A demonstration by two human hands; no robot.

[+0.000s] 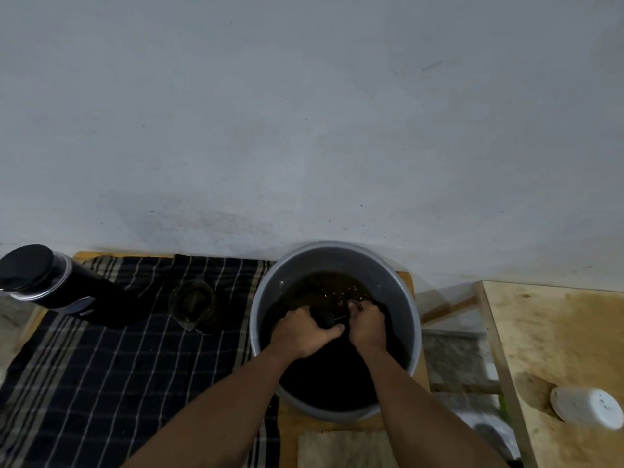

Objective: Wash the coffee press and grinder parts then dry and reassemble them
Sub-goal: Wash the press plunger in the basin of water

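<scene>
One wide grey basin point(417, 319) of murky brown water sits on the wooden table, beside a checked cloth point(101, 349). From my remote seat I see both hands down inside it. The left hand point(302, 334) curls round a small dark part point(326, 319). The right hand point(368, 327) grips the other end, fingers curled, though the water hides exactly where. My worry is that wet fingers could drop the part into the opaque water, and hard scrubbing could slosh water over the rim.
</scene>
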